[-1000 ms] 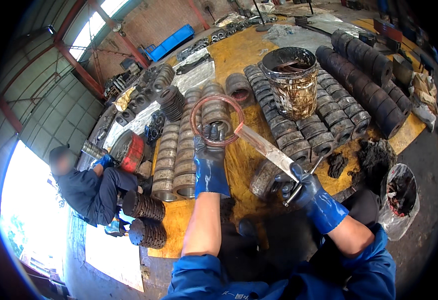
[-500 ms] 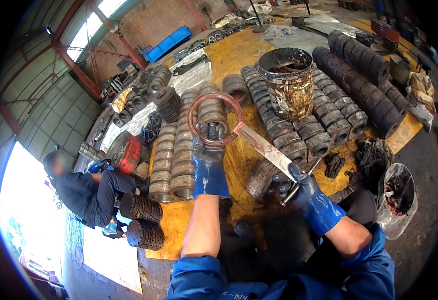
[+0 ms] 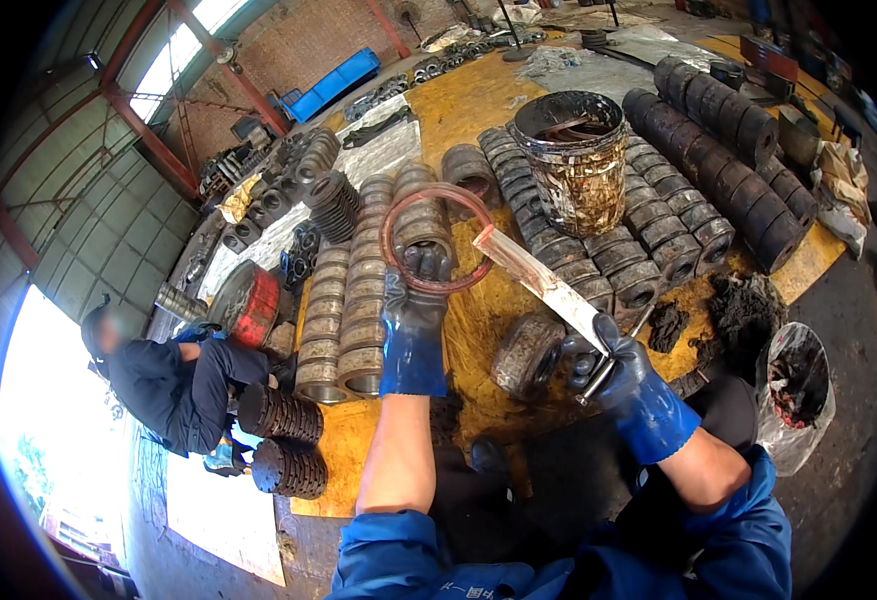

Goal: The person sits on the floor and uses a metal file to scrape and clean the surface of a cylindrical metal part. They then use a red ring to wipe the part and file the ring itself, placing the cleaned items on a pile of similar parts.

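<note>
My left hand (image 3: pixel 415 325), in a blue and dark glove, is closed round the lower edge of a reddish-brown ring (image 3: pixel 387 238) held up in front of me. A flat, pale, see-through strip (image 3: pixel 541 276) with reddish smears runs taut from the ring's right side down to my right hand (image 3: pixel 639 385). That gloved hand is closed on the strip's lower end and a thin metal rod (image 3: pixel 597 383), which sticks out on both sides of the fingers. Below the strip, apart from my hands, a thick metal ring (image 3: pixel 529 355) lies on the yellow sheet.
Rows of metal rings (image 3: pixel 364 335) lie ahead. A stained bucket (image 3: pixel 574 185) stands among them, darker cylinders (image 3: pixel 724 165) beyond to the right. Near my right arm are dark clumps (image 3: pixel 749 310) and a plastic-lined container (image 3: pixel 797 395). Another person (image 3: pixel 174 385) sits at left by a red drum (image 3: pixel 254 305).
My right hand has shifted slightly right, still holding the strip and rod. The ring has moved slightly right in my left hand's grip, and the strip appears paler near my right hand.
</note>
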### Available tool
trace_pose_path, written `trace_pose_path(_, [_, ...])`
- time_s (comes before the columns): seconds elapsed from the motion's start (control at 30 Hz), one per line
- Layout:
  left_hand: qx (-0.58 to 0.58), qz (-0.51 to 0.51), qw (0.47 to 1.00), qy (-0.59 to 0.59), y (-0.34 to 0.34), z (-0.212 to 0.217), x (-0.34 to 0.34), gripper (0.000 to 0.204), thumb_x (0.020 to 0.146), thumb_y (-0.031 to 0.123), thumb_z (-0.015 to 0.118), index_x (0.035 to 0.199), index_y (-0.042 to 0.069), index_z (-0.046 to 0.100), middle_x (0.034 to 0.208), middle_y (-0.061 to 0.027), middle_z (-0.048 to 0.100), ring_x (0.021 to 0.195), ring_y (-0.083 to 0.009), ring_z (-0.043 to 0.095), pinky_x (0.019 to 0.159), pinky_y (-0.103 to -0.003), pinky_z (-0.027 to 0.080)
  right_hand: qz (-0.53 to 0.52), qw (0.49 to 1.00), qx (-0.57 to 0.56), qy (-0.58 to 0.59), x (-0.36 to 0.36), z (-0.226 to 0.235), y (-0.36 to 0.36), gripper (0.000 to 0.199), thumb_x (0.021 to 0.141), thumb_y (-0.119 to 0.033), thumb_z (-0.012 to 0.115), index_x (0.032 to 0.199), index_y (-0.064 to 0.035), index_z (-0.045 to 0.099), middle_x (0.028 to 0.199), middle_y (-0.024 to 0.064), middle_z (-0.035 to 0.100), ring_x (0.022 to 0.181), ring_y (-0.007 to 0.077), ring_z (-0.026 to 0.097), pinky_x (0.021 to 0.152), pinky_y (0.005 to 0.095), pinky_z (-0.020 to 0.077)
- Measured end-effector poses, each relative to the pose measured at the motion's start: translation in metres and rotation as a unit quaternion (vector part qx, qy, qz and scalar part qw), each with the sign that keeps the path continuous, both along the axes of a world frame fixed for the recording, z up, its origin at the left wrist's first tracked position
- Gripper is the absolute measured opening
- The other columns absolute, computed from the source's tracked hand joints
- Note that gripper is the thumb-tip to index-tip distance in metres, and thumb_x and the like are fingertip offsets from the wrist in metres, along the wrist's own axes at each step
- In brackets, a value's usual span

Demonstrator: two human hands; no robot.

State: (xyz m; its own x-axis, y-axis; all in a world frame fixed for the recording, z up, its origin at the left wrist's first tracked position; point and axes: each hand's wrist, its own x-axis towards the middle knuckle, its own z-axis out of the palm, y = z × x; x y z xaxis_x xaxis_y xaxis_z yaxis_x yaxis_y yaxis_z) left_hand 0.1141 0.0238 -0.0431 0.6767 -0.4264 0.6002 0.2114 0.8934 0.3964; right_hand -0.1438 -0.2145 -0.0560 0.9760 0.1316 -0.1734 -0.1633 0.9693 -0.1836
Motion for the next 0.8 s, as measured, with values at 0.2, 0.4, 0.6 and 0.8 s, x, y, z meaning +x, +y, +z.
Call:
trace_pose_path(0.2, [0.057,0.016,0.995,0.082,0.002,0.013,-0.019,0.038,0.096,0.028,0.055,0.128,0.007,0.055,0.121,-0.0126,0.063,0.111,-0.0345,0.06,0.105,-0.057,0.042,-0.004,1.0,-0.008,0.006,-0.004,0.001,-0.008,0.04,0.096,-0.033,0.055,0.127,-0.0074,0.054,0.091,0.0167,0.07,0.059,0.0223,0.063,0.055,0.0369,0.0522])
trace_pose_path(0.4, [0.131,0.037,0.986,0.092,-0.007,0.019,-0.027,0.035,0.096,0.03,0.056,0.118,0.003,0.057,0.109,-0.0131,0.064,0.101,-0.0331,0.061,0.097,-0.054,0.048,-0.013,1.0,-0.001,-0.01,-0.007,-0.01,-0.023,0.044,0.094,-0.035,0.059,0.126,-0.0044,0.054,0.09,0.019,0.07,0.06,0.025,0.065,0.055,0.0365,0.055])
trace_pose_path(0.6, [0.184,0.072,0.974,0.11,-0.004,0.026,-0.032,0.034,0.095,0.027,0.061,0.118,0.003,0.056,0.106,-0.0129,0.063,0.096,-0.03,0.062,0.093,-0.05,0.051,-0.054,0.993,-0.099,-0.026,-0.014,-0.005,-0.026,0.053,0.091,-0.04,0.064,0.128,-0.0023,0.052,0.089,0.0196,0.069,0.059,0.0252,0.066,0.053,0.038,0.0557])
trace_pose_path(0.8, [0.239,0.062,0.965,0.086,-0.008,0.02,-0.036,0.041,0.092,0.025,0.066,0.123,0.0,0.054,0.107,-0.0146,0.063,0.098,-0.029,0.064,0.093,-0.046,0.054,-0.089,0.984,-0.149,-0.038,-0.019,-0.004,-0.029,0.055,0.092,-0.04,0.064,0.127,0.0005,0.052,0.09,0.0202,0.07,0.057,0.0239,0.065,0.049,0.0349,0.0561])
